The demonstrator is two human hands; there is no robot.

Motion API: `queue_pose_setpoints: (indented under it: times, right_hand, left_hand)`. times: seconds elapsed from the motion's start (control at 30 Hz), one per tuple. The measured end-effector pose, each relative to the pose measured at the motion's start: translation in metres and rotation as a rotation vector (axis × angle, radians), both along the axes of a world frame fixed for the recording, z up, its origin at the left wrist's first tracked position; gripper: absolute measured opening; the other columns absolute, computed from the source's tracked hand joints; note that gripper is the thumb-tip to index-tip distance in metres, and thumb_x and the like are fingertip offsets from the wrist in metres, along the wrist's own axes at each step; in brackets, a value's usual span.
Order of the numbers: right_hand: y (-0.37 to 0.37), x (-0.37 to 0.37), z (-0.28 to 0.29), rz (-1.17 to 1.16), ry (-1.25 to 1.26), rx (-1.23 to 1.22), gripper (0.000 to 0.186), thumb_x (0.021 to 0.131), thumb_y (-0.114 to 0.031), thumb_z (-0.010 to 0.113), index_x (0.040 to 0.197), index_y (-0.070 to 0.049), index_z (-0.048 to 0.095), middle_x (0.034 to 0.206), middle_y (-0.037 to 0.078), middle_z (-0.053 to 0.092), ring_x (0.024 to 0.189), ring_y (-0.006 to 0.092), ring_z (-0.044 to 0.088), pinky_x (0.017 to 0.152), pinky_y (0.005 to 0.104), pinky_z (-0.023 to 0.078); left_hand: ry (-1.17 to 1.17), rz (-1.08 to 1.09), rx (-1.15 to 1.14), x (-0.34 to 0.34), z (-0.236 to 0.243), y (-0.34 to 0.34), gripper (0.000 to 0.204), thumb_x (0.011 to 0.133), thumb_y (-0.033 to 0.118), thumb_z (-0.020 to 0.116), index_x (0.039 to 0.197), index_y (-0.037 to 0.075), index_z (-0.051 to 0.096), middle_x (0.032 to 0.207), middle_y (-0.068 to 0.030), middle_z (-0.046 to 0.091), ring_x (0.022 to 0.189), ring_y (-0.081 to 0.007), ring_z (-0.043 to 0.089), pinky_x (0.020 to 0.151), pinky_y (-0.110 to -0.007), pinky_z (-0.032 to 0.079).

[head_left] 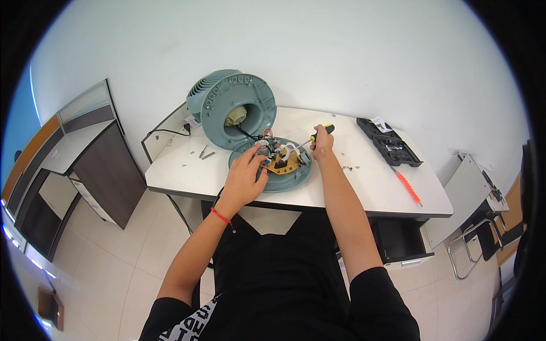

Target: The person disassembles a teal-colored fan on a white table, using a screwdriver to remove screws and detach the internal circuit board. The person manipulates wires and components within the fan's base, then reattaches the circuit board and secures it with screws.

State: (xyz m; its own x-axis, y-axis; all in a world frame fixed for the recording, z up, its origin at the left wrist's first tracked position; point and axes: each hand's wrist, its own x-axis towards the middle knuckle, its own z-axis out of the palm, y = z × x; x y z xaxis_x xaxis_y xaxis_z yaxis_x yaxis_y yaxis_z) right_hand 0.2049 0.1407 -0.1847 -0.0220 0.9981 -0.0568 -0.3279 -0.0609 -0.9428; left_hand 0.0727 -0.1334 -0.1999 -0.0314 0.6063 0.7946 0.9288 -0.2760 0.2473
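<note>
My right hand (322, 143) is closed around the yellow-and-black handle of a screwdriver (329, 128). Its shaft slants down left to a tan circuit board (282, 169) with wires and small parts; I cannot make out where the tip meets it. The board sits on a round grey-green base (284, 185). Around the board's left edge, my left hand (245, 175) has its fingers and thumb bent, gripping it. Behind them a ribbed grey-green appliance housing (213, 122) lies on its side, its round opening facing me. Wires run from it to the board.
On the white table (364, 187), an open black tool case (389, 142) lies at the right, near an orange-handled tool (408, 187). Small metal pieces (206, 153) lie at the left. Below the tabletop, a black drawer (401, 238) stands pulled out. A black cable (165, 131) crosses the back left.
</note>
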Motion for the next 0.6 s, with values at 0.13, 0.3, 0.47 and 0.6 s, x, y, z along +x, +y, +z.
queue_pose_setpoints:
  times: [0.13, 0.3, 0.47, 0.6]
  right_hand:
    - [0.0004, -0.0005, -0.0001, 0.001, 0.004, -0.003, 0.025, 0.08, -0.026, 0.065, 0.077, -0.007, 0.049, 0.061, 0.006, 0.05, 0.043, 0.0138, 0.042, 0.038, 0.03, 0.036]
    - [0.0013, -0.0006, -0.0004, 0.006, 0.009, -0.007, 0.025, 0.08, -0.025, 0.065, 0.077, -0.007, 0.049, 0.061, 0.006, 0.05, 0.042, 0.0139, 0.042, 0.038, 0.03, 0.035]
    - [-0.0018, -0.001, 0.0008, 0.012, 0.018, -0.008, 0.025, 0.08, -0.025, 0.065, 0.076, -0.006, 0.049, 0.06, 0.006, 0.049, 0.042, 0.0141, 0.041, 0.037, 0.0299, 0.035]
    - [-0.0022, -0.001, 0.0009, 0.018, 0.01, -0.01, 0.025, 0.08, -0.025, 0.065, 0.077, -0.007, 0.049, 0.06, 0.006, 0.049, 0.042, 0.0137, 0.041, 0.038, 0.0297, 0.035]
  left_hand:
    - [0.017, 0.0, 0.024, -0.0016, -0.0014, 0.0017, 0.032, 0.081, 0.015, 0.061, 0.111, 0.002, 0.061, 0.135, -0.0191, 0.053, 0.111, -0.0357, 0.057, 0.096, -0.044, 0.042]
    - [0.006, -0.002, 0.013, -0.0007, -0.0008, 0.0012, 0.031, 0.082, 0.013, 0.06, 0.111, 0.001, 0.06, 0.138, -0.0196, 0.051, 0.113, -0.0369, 0.056, 0.098, -0.044, 0.042]
    - [0.007, 0.0, 0.021, -0.0006, -0.0012, 0.0007, 0.031, 0.082, 0.013, 0.06, 0.111, 0.001, 0.06, 0.138, -0.0195, 0.051, 0.114, -0.0368, 0.056, 0.098, -0.044, 0.042]
    - [0.024, 0.002, 0.045, -0.0014, -0.002, 0.0022, 0.032, 0.081, 0.014, 0.062, 0.11, 0.001, 0.061, 0.135, -0.0194, 0.053, 0.111, -0.036, 0.057, 0.096, -0.044, 0.043]
